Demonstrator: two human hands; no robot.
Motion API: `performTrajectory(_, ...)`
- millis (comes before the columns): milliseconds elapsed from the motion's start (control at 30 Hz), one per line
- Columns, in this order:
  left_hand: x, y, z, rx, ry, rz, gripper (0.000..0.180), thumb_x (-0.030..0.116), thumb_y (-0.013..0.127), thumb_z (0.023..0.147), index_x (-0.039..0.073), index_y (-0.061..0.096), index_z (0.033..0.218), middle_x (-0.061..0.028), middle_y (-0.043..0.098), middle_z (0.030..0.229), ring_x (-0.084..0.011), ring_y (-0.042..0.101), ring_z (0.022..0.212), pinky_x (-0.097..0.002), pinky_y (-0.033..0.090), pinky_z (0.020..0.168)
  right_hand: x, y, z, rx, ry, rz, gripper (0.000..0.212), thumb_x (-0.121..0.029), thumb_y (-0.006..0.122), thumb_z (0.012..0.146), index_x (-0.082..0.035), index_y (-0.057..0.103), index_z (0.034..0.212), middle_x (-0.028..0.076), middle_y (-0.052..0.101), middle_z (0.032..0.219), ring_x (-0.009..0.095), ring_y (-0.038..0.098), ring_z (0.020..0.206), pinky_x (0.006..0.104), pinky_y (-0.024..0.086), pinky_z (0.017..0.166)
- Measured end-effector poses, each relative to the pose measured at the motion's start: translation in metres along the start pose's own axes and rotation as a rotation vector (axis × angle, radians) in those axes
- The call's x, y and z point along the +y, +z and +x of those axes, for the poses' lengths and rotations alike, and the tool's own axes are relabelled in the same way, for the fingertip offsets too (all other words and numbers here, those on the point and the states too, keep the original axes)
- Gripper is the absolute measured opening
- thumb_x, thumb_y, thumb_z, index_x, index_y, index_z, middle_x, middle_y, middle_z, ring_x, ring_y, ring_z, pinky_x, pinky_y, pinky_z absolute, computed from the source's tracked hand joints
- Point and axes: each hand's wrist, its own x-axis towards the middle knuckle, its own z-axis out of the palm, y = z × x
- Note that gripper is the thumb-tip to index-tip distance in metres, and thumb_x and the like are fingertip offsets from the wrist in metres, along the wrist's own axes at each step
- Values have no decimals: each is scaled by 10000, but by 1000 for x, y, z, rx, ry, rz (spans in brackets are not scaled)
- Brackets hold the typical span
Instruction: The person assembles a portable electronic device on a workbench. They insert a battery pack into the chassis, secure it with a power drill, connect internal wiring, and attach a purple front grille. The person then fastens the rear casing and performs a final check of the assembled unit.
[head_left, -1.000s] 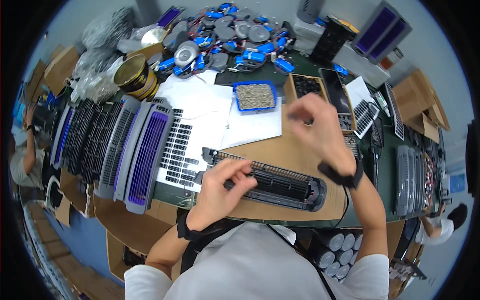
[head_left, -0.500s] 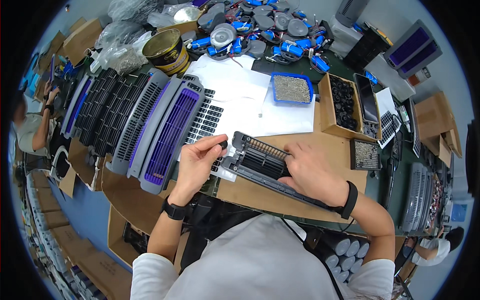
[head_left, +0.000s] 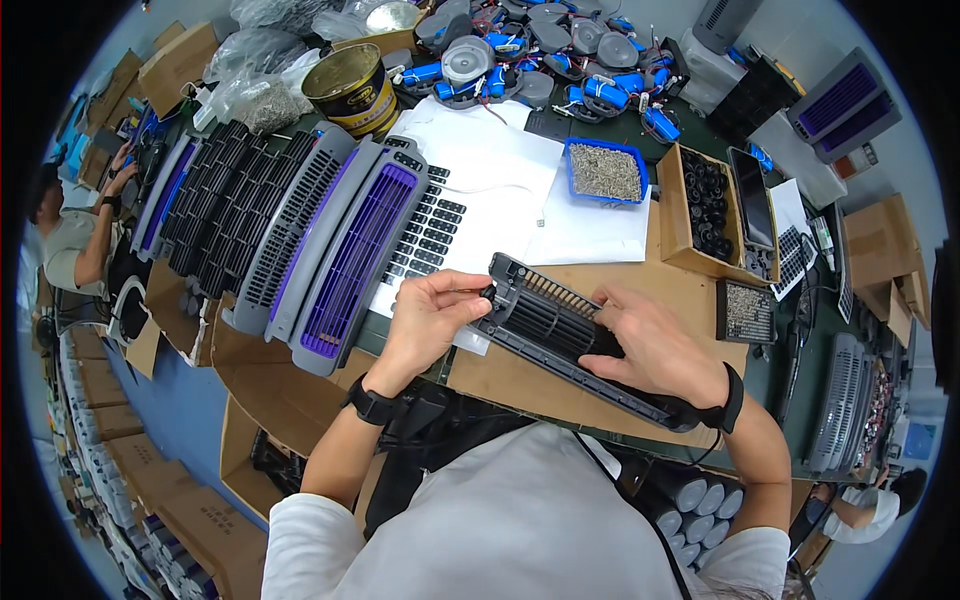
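A long black slotted plastic housing (head_left: 572, 374) lies at a slant in front of me, with a ribbed black fan roller (head_left: 548, 328) inside it. My right hand (head_left: 655, 345) is closed around the middle of the housing, its fingers over the far grille edge and its thumb down by the roller. My left hand (head_left: 437, 315) is at the housing's left end, thumb and forefinger pinched on a small black round part (head_left: 488, 293). The fingertips cover most of that part, and whether it is seated in the housing cannot be seen.
Grey and purple grille panels (head_left: 355, 265) stand in a row at left. Beyond the cardboard sheet (head_left: 500, 378) are a blue tray (head_left: 606, 172) of small metal pieces, a box (head_left: 680, 235) of black round parts, and a screw tray (head_left: 745, 312). Grey-blue motor-like units (head_left: 468, 62) are heaped at the back.
My left hand has brought the small black part rightward from beside the housing against its left end. The housing has tilted slightly in my right hand. The whole view has shifted a little.
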Motion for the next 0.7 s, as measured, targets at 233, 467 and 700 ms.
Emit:
performTrajectory(233, -1, 4, 2, -25, 54, -45, 231, -127, 686, 810, -52, 682, 1029, -110, 705, 996, -141, 689, 899, -251, 571, 828, 2, -1, -2, 26, -21, -10, 347, -211, 785, 755, 74, 685, 924, 177, 608, 1101, 360, 602, 974, 426, 499, 835)
performTrajectory(467, -3, 4, 5, -67, 76, -1, 211, -145, 707, 779, -41, 702, 962, -53, 678, 967, -133, 682, 896, -244, 569, 843, 4, -1, -4, 38, -41, 15, 367, -214, 808, 725, 98, 665, 856, 197, 613, 1042, 372, 623, 941, 439, 515, 807)
performTrajectory(700, -4, 3, 6, -102, 66, -19, 207, -112, 735, 781, -38, 712, 973, -58, 693, 918, -126, 691, 867, -239, 574, 818, 7, -1, -5, 25, -27, 15, 336, -212, 796, 732, 62, 691, 895, 150, 612, 1046, 341, 605, 936, 422, 500, 798)
